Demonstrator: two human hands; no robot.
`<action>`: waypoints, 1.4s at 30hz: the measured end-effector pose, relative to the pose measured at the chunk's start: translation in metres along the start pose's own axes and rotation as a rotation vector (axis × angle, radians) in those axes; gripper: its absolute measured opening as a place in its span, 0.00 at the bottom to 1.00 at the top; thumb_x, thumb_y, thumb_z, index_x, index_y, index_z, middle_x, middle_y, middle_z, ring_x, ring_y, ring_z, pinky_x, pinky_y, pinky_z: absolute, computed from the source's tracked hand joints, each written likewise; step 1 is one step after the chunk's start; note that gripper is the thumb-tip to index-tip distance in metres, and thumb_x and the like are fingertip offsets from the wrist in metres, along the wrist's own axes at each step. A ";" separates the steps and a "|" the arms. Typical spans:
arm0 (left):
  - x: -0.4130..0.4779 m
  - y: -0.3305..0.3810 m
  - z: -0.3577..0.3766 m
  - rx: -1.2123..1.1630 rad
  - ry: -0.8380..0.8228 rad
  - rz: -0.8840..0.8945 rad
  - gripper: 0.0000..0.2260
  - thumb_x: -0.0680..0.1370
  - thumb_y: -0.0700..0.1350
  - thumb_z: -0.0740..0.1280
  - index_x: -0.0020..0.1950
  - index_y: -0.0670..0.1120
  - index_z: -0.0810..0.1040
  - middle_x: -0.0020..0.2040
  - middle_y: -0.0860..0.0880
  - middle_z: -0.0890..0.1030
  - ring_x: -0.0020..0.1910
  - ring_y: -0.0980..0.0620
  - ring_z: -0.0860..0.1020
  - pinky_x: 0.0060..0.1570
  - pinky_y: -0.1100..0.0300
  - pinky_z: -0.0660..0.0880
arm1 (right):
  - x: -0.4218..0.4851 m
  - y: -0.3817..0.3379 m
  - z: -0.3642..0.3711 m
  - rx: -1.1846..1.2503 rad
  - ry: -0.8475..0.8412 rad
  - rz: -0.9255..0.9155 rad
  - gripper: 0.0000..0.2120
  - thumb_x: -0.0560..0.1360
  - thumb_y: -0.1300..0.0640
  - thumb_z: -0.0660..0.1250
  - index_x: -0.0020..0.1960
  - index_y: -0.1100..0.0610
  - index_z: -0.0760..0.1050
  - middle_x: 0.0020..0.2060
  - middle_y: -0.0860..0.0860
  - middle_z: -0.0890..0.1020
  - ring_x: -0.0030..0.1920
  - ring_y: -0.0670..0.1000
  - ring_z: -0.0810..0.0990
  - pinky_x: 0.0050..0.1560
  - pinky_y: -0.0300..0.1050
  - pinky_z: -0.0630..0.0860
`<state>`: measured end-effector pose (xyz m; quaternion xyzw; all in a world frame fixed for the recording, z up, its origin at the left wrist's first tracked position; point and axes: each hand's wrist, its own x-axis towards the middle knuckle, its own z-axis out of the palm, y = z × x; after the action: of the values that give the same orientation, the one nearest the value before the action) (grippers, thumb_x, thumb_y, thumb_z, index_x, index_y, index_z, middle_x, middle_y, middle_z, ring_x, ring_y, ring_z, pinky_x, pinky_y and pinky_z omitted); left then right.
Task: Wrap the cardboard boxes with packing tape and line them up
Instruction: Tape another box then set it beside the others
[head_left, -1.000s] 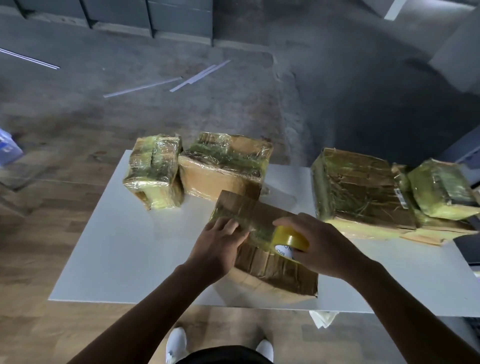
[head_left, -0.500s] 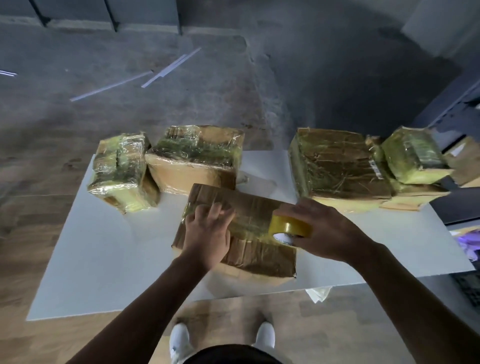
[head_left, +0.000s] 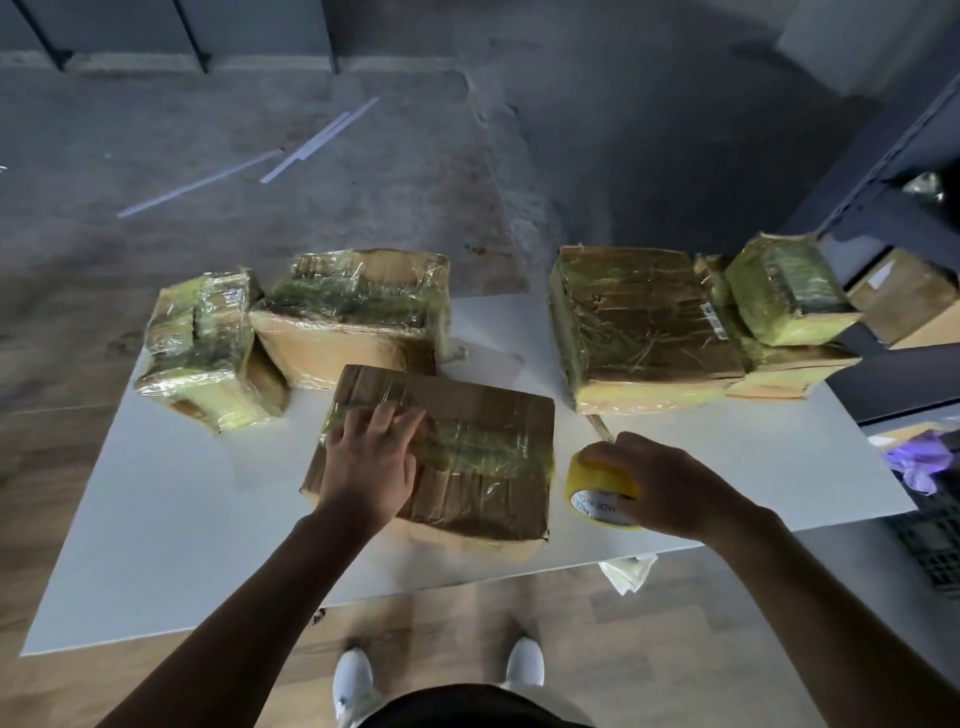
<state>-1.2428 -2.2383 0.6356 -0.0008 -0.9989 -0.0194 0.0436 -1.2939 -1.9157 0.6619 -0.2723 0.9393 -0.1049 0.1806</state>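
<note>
A flat brown cardboard box (head_left: 483, 415) lies near the front of the white table (head_left: 171, 509), with shiny tape across its top. My left hand (head_left: 371, 462) presses flat on the box's left part, fingers straight. My right hand (head_left: 670, 486) grips a yellow roll of packing tape (head_left: 597, 493) just off the box's right edge, low over the table. Two taped boxes stand behind at the left, a small one (head_left: 200, 353) and a larger one (head_left: 353, 317). At the right lies a big taped box (head_left: 644, 327) beside a stack topped by a small one (head_left: 784, 288).
A thin strip (head_left: 602, 428) lies on the table right of the box. Dark shelving (head_left: 904, 171) with a carton (head_left: 904, 296) stands at the right. A black crate (head_left: 930, 545) sits below it. White strips (head_left: 317, 140) lie on the concrete floor.
My right hand has carried the tape roll from the top of the box rightward, off its right edge and down toward the table. My left hand stays pressed on the box.
</note>
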 end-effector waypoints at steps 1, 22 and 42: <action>0.001 0.001 0.001 0.001 -0.010 -0.013 0.22 0.69 0.42 0.73 0.62 0.44 0.77 0.55 0.41 0.79 0.53 0.37 0.77 0.45 0.43 0.76 | 0.003 0.000 0.004 0.000 -0.008 0.004 0.23 0.71 0.46 0.68 0.65 0.42 0.68 0.53 0.50 0.75 0.50 0.56 0.78 0.50 0.47 0.75; -0.009 0.067 0.022 -0.047 -0.135 0.683 0.47 0.70 0.67 0.64 0.79 0.46 0.49 0.79 0.41 0.49 0.77 0.40 0.46 0.75 0.42 0.45 | 0.018 0.000 0.037 0.066 0.110 -0.009 0.26 0.73 0.53 0.68 0.69 0.42 0.66 0.52 0.51 0.75 0.51 0.54 0.78 0.52 0.53 0.78; -0.041 0.035 0.032 -0.151 0.219 0.572 0.27 0.66 0.54 0.77 0.58 0.39 0.80 0.59 0.41 0.80 0.58 0.43 0.78 0.58 0.49 0.76 | 0.027 -0.002 0.064 0.409 0.328 0.125 0.34 0.70 0.65 0.64 0.63 0.29 0.64 0.55 0.45 0.75 0.51 0.45 0.71 0.49 0.37 0.67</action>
<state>-1.2045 -2.2025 0.6013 -0.2830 -0.9432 -0.0803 0.1546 -1.2886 -1.9386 0.5968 -0.1512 0.9303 -0.3237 0.0834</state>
